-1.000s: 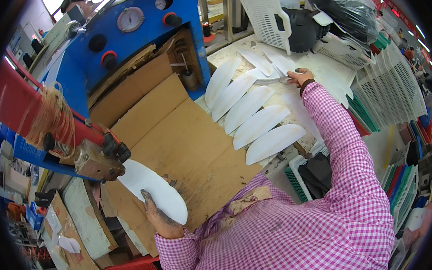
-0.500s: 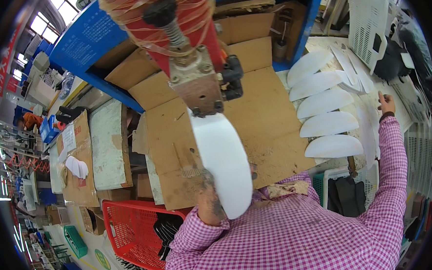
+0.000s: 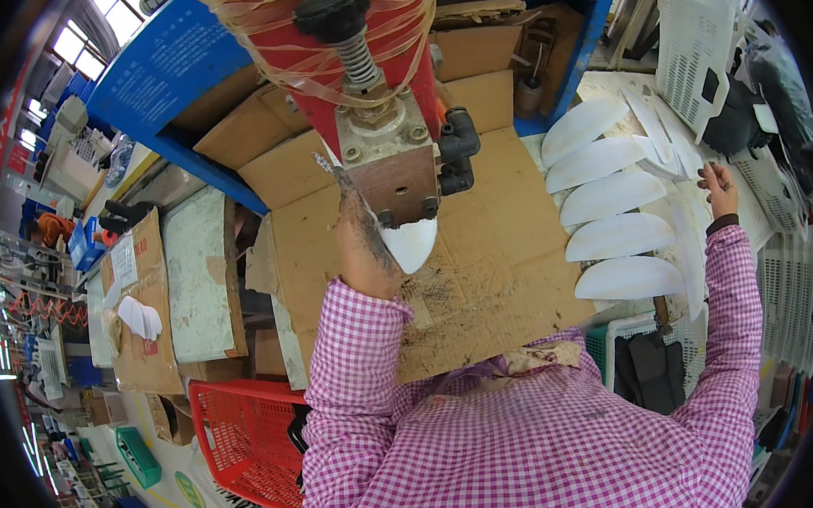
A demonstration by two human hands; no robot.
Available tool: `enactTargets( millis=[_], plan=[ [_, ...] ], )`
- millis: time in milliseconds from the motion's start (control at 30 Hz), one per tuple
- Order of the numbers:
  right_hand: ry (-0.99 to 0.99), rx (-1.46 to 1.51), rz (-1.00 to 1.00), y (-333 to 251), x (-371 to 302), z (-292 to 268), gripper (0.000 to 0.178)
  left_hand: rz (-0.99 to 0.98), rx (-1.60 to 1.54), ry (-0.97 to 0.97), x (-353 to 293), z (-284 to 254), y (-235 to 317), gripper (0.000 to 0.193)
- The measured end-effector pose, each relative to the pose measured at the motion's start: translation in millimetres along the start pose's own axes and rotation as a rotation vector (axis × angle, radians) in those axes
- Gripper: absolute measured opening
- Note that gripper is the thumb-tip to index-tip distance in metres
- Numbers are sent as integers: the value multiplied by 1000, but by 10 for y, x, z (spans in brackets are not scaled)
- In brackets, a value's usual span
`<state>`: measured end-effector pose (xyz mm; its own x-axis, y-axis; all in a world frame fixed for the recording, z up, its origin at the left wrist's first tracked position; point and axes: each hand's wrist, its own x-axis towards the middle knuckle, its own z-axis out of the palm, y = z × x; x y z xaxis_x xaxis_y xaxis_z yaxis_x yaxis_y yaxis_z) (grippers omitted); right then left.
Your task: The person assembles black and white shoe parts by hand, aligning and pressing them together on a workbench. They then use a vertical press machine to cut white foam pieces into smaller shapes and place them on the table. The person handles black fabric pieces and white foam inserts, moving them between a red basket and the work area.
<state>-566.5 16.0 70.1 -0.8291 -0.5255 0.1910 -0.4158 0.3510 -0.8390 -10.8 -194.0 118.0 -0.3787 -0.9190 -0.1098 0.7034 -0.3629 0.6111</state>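
My left hand (image 3: 362, 242), smudged black, grips the left edge of a white half-moon-shaped piece (image 3: 413, 246). The piece lies beneath the metal head (image 3: 392, 186) of a red machine (image 3: 271, 42), which hides most of it. Only its tip and a thin strip along its left edge show; some of my fingers are hidden too. Away to the right, my right hand (image 3: 719, 189) is empty, with its fingers loosely bent and apart. It is over the right side of the bench, near several white half-moon pieces (image 3: 618, 235) laid in a column.
Brown cardboard (image 3: 507, 249) covers the work surface inside a blue frame (image 3: 163, 74). A red basket (image 3: 241, 437) stands at lower left. White crates (image 3: 690, 41) flank the right side, one (image 3: 699, 335) holding dark pieces. Another bench (image 3: 196, 274) lies left.
My left hand has moved forward, taking the white piece under the machine head and turning it. My right hand has shifted slightly left, its fingers more bent. The view has shifted a little.
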Motion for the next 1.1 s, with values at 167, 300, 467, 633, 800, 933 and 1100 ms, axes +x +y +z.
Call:
enactTargets(
  millis=[167, 300, 467, 633, 800, 933, 1100],
  plan=[
    [-152, 10, -95, -481, -445, 119, 25, -163, 123, -161, -521, -141, 122, 57],
    [-217, 6, -94, -808, -965, 227, 21, -323, 118, -118, -1232, -252, 115, 55],
    [-621, 355, -126, -1234, -1876, 629, 23, -382, 368, 363, -1538, -281, 1, 40],
    [-1046, 304, -87, -1608, -2810, 1070, 37, -143, 250, 236, -1129, -197, -306, 37],
    [-1104, 854, 167, -1751, -3256, 1490, 33, 9, 73, 76, -883, -53, -583, 36],
    [-993, 867, 390, -1731, -3224, 1501, 22, -30, 85, 119, -868, 41, -695, 37],
    [-945, 1024, 469, -1556, -2828, 1143, 21, -39, -15, 31, -902, 137, -749, 44]
  ],
)
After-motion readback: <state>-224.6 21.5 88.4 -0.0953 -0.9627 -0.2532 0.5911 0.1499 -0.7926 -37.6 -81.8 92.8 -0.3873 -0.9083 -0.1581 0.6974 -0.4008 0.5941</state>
